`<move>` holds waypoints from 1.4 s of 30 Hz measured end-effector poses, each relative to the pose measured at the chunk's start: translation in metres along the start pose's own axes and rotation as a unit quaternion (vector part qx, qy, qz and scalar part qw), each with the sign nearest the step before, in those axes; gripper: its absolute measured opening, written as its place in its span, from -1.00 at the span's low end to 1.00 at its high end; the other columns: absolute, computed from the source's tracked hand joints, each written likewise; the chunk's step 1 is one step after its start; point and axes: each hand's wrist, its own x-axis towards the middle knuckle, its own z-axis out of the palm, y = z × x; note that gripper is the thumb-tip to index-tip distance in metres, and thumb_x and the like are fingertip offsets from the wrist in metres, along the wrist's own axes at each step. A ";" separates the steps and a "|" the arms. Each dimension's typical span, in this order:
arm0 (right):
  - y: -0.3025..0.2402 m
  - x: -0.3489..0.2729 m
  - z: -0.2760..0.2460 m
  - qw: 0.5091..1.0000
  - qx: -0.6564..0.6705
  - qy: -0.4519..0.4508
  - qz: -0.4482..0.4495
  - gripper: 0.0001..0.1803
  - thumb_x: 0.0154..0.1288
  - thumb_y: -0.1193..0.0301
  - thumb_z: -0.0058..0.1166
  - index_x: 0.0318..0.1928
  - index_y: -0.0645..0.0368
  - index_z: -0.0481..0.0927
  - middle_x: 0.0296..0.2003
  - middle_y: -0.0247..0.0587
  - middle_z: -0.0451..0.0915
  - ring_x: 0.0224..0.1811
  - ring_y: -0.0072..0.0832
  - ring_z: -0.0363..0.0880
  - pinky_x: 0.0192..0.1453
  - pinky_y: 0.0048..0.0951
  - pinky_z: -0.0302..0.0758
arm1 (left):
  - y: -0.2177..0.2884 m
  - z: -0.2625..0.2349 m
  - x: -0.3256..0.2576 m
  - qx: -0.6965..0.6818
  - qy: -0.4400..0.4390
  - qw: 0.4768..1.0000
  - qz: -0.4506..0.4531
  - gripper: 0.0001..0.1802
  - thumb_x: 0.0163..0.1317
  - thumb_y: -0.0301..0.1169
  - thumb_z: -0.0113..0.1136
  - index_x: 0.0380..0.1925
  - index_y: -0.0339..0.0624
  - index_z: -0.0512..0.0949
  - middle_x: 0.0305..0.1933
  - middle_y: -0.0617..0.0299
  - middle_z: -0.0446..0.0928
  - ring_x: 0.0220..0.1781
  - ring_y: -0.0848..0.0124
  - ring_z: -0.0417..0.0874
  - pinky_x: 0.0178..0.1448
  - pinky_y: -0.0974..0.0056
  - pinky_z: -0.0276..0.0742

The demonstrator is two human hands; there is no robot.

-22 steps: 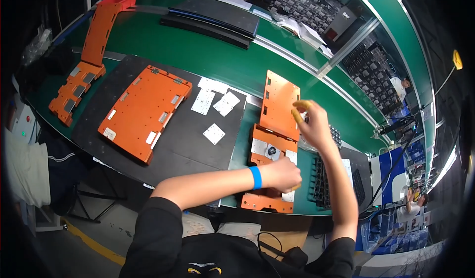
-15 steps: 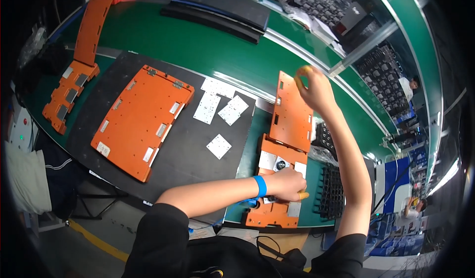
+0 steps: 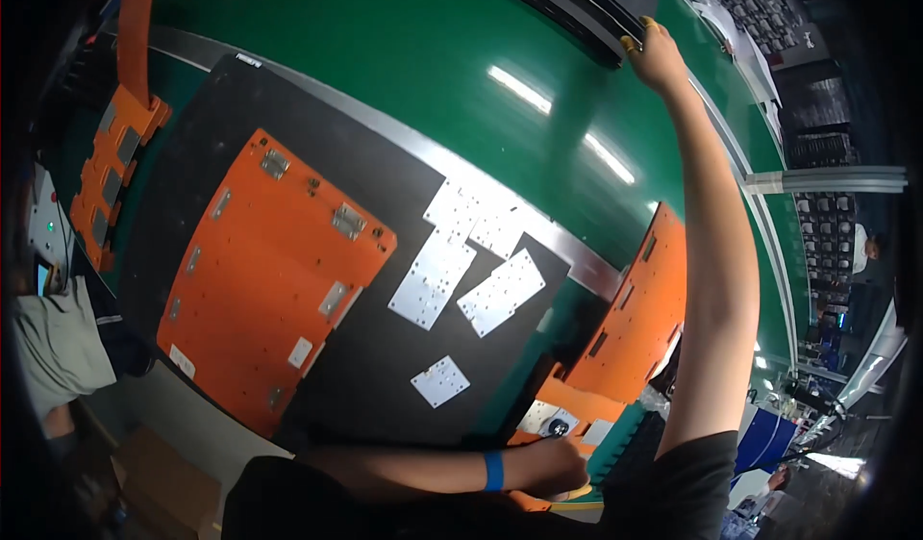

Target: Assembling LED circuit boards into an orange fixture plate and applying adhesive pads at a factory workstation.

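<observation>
My left hand (image 3: 555,467), with a blue band at the wrist, rests low over the orange hinged fixture (image 3: 630,324). Its fingers are curled; what they hold, if anything, is hidden. Beside it a round black knob (image 3: 556,428) sits on a silver plate of the fixture. Far ahead, my right hand (image 3: 660,57) reaches to the near corner of a black flat stack (image 3: 577,11). Two of its fingertips wear yellow covers and stand apart at the stack's edge; I cannot tell whether they touch it.
A large orange panel (image 3: 269,271) with metal hinges lies on the black mat (image 3: 385,179). Several silver perforated plates (image 3: 431,280) lie right of it. Another orange fixture (image 3: 111,170) stands far left, near a person's light sleeve (image 3: 62,348). A metal strip (image 3: 596,273) crosses the green table (image 3: 385,40).
My right hand has moved forward from above the fixture's raised lid to the black stack, its fingers opening. My left hand remains at the fixture. The head view has tilted and shifted.
</observation>
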 end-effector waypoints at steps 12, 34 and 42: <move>0.037 0.084 0.031 0.992 0.002 -0.122 0.001 -0.10 0.29 -0.08 0.09 0.33 0.45 0.21 0.33 0.28 0.26 0.41 0.03 0.19 0.45 -0.20 0.22 | -0.003 0.017 -0.003 -0.166 0.104 0.979 0.053 -0.80 -0.09 -0.39 0.25 -0.71 -0.29 0.50 -0.68 0.07 0.49 -0.61 0.19 0.59 -0.47 0.15 0.48; -0.086 -0.085 -0.091 0.961 -0.100 0.125 -0.226 -0.66 0.23 0.45 0.21 0.03 0.19 0.61 0.01 -0.24 0.65 -0.03 -0.36 0.69 -0.21 -0.47 0.67 | 0.010 0.003 -0.002 -0.162 0.086 0.983 0.023 -0.80 -0.11 -0.30 0.25 -0.64 -0.21 0.57 -0.63 0.07 0.53 -0.50 0.11 0.64 -0.40 0.09 0.53; -0.139 -0.183 -0.141 0.965 -0.013 -0.056 -0.256 -0.53 0.11 0.64 0.17 0.09 0.43 0.51 0.16 0.10 0.52 0.13 0.06 0.57 -0.23 -0.33 0.71 | 0.007 -0.002 -0.002 -0.158 0.019 0.987 0.014 -0.83 -0.06 -0.33 0.21 -0.61 -0.21 0.61 -0.60 0.06 0.56 -0.45 0.14 0.67 -0.32 0.09 0.56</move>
